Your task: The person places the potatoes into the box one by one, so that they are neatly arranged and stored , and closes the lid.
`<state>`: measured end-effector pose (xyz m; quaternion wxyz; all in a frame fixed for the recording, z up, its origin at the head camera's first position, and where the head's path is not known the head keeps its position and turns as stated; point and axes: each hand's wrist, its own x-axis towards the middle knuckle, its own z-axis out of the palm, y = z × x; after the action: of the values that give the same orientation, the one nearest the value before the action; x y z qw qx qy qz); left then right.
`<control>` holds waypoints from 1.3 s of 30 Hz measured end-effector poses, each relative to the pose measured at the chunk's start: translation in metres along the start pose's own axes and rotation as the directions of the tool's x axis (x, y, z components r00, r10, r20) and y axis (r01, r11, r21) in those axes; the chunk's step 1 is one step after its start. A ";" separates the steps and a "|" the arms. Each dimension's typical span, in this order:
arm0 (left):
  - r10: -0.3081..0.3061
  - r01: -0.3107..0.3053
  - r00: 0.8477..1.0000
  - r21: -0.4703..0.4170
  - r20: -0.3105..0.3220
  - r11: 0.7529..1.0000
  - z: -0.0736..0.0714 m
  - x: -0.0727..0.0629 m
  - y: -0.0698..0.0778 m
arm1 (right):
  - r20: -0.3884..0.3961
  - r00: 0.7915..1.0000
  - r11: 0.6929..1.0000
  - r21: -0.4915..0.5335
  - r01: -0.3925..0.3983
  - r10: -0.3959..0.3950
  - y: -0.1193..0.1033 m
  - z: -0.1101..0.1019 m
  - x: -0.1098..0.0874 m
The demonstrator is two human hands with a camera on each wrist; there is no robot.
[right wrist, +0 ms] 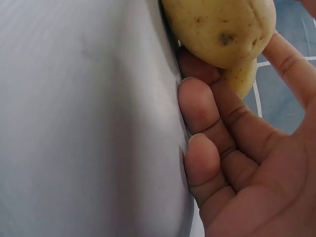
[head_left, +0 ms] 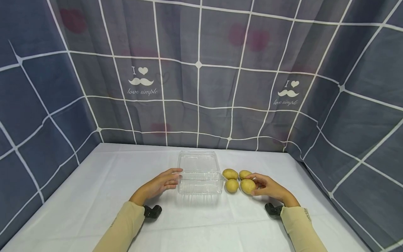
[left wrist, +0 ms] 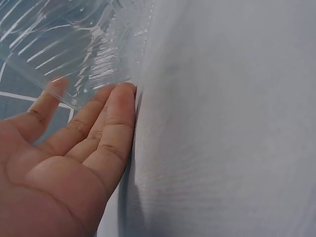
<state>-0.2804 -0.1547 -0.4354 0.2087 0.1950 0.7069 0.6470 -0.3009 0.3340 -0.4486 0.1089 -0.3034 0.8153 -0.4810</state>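
A clear plastic clamshell box (head_left: 201, 190) sits on the white table with its lid (head_left: 199, 161) folded back, away from the person. At the box's left side is my left hand (head_left: 158, 184), fingers extended and fingertips at the plastic wall; the left wrist view shows the ridged clear wall (left wrist: 94, 61) over those fingers. My right hand (head_left: 267, 185) grips the near right potato (head_left: 247, 187), its fingers curled round it. In the right wrist view that potato (right wrist: 222, 29) has a dark spot, and another potato (right wrist: 241, 79) shows behind it.
Beside the held one lie other yellow potatoes, one near left (head_left: 232, 186), one far left (head_left: 230, 174) and one far right (head_left: 244, 174), all right of the box. A dark checked curtain (head_left: 176, 80) stands behind the white tablecloth (head_left: 126, 164) and along both sides.
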 end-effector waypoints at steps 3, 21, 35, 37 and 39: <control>0.000 0.000 1.000 -0.001 0.001 1.000 0.001 0.001 -0.002 | -0.002 1.000 1.000 0.002 -0.006 0.006 -0.001 0.001 0.000; 0.011 -0.011 1.000 0.038 0.005 0.999 0.003 0.003 -0.002 | -0.017 0.998 0.997 0.047 0.058 -0.057 0.001 -0.003 -0.002; 0.031 -0.029 0.999 0.102 -0.016 0.994 0.005 0.002 -0.005 | -0.027 1.000 0.995 0.099 -0.001 0.004 -0.004 -0.007 -0.006; 0.027 -0.025 0.999 0.103 -0.019 0.994 0.005 0.002 -0.006 | -0.027 0.999 0.995 0.102 -0.017 0.019 -0.004 -0.007 -0.006; 0.032 -0.030 0.999 0.100 -0.019 0.994 0.005 0.002 -0.007 | -0.022 0.999 0.994 0.110 -0.027 0.029 -0.004 -0.007 -0.005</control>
<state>-0.2794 -0.1504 -0.4432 0.1810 0.2095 0.7375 0.6160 -0.2985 0.3408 -0.4418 0.1224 -0.2798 0.7931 -0.5269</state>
